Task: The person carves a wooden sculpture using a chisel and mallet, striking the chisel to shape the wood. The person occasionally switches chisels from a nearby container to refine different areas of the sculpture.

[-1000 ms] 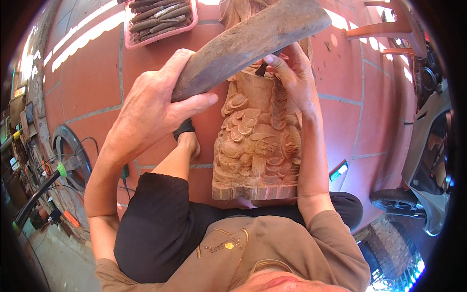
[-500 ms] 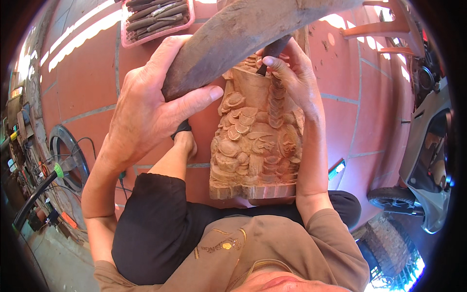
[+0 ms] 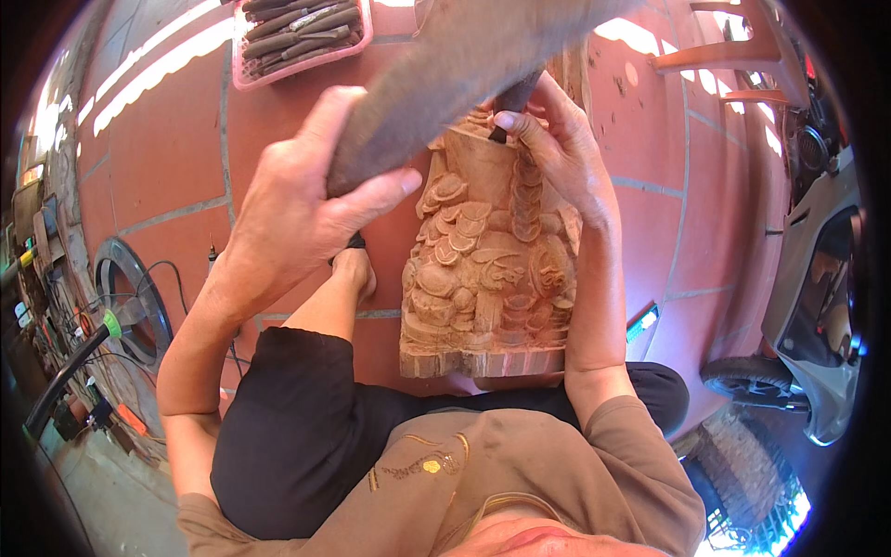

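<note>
Holding, left: one left hand (image 3: 302, 197) at 10 o'clock, part-closed around a mallet (image 3: 422, 88), thumb along one edge; most fingers are hidden beneath.
Holding, right: one right hand (image 3: 568, 148) between 1 and 2 o'clock, thumb and fingers pinched around one chisel (image 3: 517, 96).
Mallet: one, blurred, long, flat-sided dark wood; its 1 o'clock end is cut off by the upper edge.
Chisel: dark shaft, top hidden behind the mallet; its tip is at the 12 o'clock ledge of the carving. I cannot tell whether mallet and chisel touch.
Carving: one carving (image 3: 478, 265), mid-view, running from 12 towards 6 o'clock; reddish-brown wood, overlapping discs, rounded lumps, flat cut base. The mallet and right hand hide its upper part.
Basket: one pink basket (image 3: 304, 65) at 11 o'clock, cut off above, heaped with slim dark tools (image 3: 297, 37), too overlapped to count.
Chair: one orange-red chair (image 3: 729, 58) at 2 o'clock, partly seen.
Motorbike: one, grey, smooth-panelled motorbike (image 3: 794, 316) at 3 o'clock, fading into the dark rim.
Floor: square red tiles (image 3: 167, 158), grey joints.
</note>
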### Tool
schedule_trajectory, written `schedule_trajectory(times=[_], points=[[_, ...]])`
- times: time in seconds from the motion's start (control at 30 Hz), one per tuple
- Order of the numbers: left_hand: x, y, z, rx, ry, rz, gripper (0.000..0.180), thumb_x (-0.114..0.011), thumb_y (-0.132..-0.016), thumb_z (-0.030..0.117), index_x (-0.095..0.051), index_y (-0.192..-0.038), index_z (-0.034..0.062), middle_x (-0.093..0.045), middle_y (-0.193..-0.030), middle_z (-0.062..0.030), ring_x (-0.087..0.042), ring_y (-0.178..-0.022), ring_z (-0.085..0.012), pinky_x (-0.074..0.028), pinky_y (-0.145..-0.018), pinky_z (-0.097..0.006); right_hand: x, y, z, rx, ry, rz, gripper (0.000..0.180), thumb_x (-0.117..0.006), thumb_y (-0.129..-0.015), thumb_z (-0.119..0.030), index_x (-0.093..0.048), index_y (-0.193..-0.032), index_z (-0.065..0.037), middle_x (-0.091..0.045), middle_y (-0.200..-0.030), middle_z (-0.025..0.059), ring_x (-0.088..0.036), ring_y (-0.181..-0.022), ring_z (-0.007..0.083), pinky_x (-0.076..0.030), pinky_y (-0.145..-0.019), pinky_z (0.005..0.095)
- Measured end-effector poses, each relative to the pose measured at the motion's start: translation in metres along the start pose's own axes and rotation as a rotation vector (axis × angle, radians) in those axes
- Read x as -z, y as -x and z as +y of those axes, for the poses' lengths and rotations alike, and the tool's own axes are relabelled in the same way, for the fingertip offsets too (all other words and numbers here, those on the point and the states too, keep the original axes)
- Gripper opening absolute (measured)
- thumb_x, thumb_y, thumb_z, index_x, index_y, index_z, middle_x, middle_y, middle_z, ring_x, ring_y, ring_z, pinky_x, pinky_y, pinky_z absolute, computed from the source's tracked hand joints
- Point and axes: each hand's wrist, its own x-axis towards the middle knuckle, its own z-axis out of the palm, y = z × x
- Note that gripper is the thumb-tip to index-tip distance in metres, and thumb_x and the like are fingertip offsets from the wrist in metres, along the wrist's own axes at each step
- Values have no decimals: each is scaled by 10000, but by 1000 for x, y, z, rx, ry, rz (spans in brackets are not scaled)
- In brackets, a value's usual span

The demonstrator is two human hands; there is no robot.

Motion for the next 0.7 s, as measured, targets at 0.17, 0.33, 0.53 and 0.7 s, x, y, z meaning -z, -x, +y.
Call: schedule_trajectory(times=[0.17,0.33,0.53,0.7], points=[[10,1,4,30,-47,-43,534,-771,-832,192,-530,-1262,-13,-662,-983,-87,-602,-907,-154,-487,-840,-317,13,2,7,-119,-179,31,306,-665,-945,-133,-573,-1229,-65,-656,-1010,6,-608,-910,100,-512,-838,301],[4,2,5,-36,20,15,532,-774,-827,193,-532,-1252,-16,-665,-984,-88,-604,-910,-151,-489,-838,-314,12,2,5,-125,-130,40,312,-668,-943,-132,-573,-1233,-67,-662,-1010,7,-623,-919,105,-517,-836,293],[0,-4,18,21,33,-17,528,-769,-822,172,-536,-1257,-14,-655,-964,-84,-600,-912,-144,-483,-839,-304,8,2,6,-32,11,20,303,-655,-943,-93,-574,-1231,-52,-672,-1009,35,-630,-957,116,-522,-853,318],[9,-6,8,-41,-60,-6,512,-755,-829,141,-534,-1266,-5,-643,-983,-50,-592,-914,-131,-482,-829,-289,10,1,3,-76,-41,15,305,-666,-932,-103,-579,-1221,-57,-675,-1003,29,-635,-937,115,-515,-840,295]])
